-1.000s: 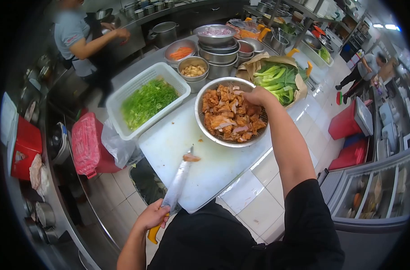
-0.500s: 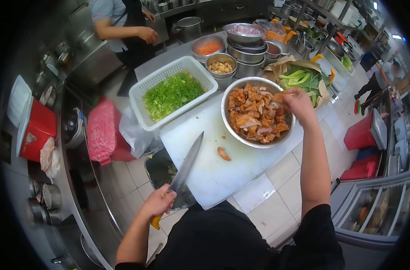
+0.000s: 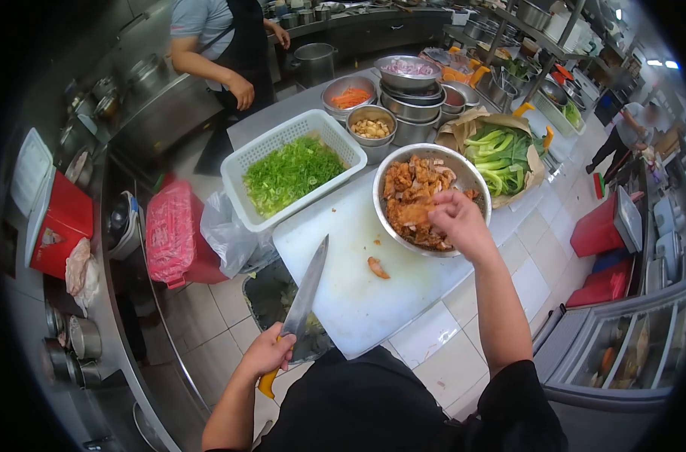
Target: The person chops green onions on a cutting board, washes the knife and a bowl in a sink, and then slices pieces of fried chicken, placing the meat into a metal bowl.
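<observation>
my left hand (image 3: 270, 350) was curled tightly around the smooth yellow handle (image 3: 267, 384) of a long knife with a broad, tapering steel blade (image 3: 307, 290), fingers pressed together, the point angled forward over a flat white cutting board (image 3: 343, 305) with a slightly smeared surface. my right hand (image 3: 462, 226) reached into a round, shiny metal bowl (image 3: 469, 172), its fingertips bent and drawn close at the edge of a flat, orange-brown piece of cooked meat (image 3: 412, 214); i could not tell whether they had closed on it. that piece lay among a heap of rough, crusty browned chunks (image 3: 405, 181) filling the bowl, which stood at the far right part of the board. one small, curved brown scrap (image 3: 378, 267) lay alone on the board, between the blade and the bowl. just beyond the board's left side sat a rectangular white plastic basket (image 3: 234, 181) with perforated walls, holding fluffy, finely sliced greens (image 3: 292, 172). behind the bowl, a round steel pot (image 3: 393, 124) held golden diced cubes (image 3: 371, 129), and glossy leafy stalks (image 3: 497, 157) rested in crumpled brown paper (image 3: 460, 128).
</observation>
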A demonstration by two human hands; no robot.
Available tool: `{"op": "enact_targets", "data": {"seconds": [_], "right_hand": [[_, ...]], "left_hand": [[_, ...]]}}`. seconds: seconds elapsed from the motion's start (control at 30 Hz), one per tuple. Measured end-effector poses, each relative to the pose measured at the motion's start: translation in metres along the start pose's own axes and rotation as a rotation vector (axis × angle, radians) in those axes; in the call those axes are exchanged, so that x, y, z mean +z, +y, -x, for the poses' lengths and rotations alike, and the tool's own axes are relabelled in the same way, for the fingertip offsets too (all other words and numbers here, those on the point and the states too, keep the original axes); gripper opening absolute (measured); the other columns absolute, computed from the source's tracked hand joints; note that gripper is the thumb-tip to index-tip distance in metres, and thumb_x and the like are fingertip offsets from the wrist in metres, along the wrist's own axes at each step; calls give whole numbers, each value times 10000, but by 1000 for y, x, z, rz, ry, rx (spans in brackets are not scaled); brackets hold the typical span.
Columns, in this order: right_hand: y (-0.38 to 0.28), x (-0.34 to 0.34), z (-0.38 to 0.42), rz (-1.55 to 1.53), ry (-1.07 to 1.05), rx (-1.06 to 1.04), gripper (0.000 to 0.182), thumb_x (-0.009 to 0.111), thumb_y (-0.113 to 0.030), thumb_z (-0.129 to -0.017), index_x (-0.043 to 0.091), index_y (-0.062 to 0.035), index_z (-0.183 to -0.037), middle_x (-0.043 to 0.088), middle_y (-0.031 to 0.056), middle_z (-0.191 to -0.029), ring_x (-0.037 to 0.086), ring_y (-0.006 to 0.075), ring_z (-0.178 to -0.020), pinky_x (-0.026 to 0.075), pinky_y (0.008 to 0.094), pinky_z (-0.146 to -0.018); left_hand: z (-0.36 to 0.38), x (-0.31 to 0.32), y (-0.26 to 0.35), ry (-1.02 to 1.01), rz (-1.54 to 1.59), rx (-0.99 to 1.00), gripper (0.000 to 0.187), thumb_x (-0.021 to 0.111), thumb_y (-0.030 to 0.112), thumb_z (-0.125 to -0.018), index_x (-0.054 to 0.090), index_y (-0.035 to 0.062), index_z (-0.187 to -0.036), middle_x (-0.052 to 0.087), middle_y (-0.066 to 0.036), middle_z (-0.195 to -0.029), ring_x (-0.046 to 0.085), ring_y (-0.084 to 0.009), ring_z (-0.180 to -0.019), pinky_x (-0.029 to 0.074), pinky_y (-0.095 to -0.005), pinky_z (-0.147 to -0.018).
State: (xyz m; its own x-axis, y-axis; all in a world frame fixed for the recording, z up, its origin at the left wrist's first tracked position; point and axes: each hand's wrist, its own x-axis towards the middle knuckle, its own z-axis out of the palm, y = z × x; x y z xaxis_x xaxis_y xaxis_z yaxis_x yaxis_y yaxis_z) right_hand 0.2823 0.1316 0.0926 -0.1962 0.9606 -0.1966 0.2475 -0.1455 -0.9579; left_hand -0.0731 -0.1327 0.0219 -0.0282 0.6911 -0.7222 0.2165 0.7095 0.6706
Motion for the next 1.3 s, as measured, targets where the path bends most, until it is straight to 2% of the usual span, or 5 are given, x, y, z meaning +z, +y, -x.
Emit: {"op": "enact_targets", "data": {"seconds": [0.13, 0.3, 0.73, 1.03, 1.3], "right_hand": [[12, -9, -8, 1003, 575, -711, 396, 734, -138, -876, 606, 20, -1215, 693, 118, -883, 671, 263, -830, 533, 353, -797], [24, 68, 45, 706, -385, -243, 266, 690, -278, -940, 709, -45, -1068, 694, 171, -1002, 687, 338, -947, 557, 416, -829], [28, 47, 28, 880, 191, -466, 241, 674, -88, -813, 673, -92, -1054, 565, 157, -1053, 589, 375, -984, 524, 469, -847], [4, 23, -40, 1556, -340, -535, 696, 750, -217, -800, 533, -256, -1460, 193, 220, -1680, 166, 500, -1536, 233, 677, -1184], [27, 13, -51, 1261, -49, -646, 504, 815, -211, -715, 648, -141, -1186, 488, 201, -1387, 431, 429, -1349, 463, 584, -1028]], "left_hand": [[5, -1, -5, 3, -6, 3, 199, 564, 200, -1026, 526, 10, -1072, 591, -53, -729, 583, -144, -532, 517, -317, -537], [8, -1, 3, 6, -42, 0, 199, 574, 200, -1021, 528, 13, -1069, 598, -58, -730, 590, -151, -529, 510, -316, -532], [5, 6, 1, 24, 4, 25, 184, 586, 188, -1015, 522, 17, -1038, 595, -64, -718, 584, -160, -511, 502, -314, -513], [5, 14, 8, 50, 1, 31, 168, 583, 158, -1003, 507, 16, -1053, 585, -82, -712, 586, -184, -513, 512, -334, -500], [-3, 19, 11, 99, -28, 53, 174, 580, 178, -1016, 514, 19, -1035, 591, -73, -697, 598, -176, -518, 509, -326, -506]]}}
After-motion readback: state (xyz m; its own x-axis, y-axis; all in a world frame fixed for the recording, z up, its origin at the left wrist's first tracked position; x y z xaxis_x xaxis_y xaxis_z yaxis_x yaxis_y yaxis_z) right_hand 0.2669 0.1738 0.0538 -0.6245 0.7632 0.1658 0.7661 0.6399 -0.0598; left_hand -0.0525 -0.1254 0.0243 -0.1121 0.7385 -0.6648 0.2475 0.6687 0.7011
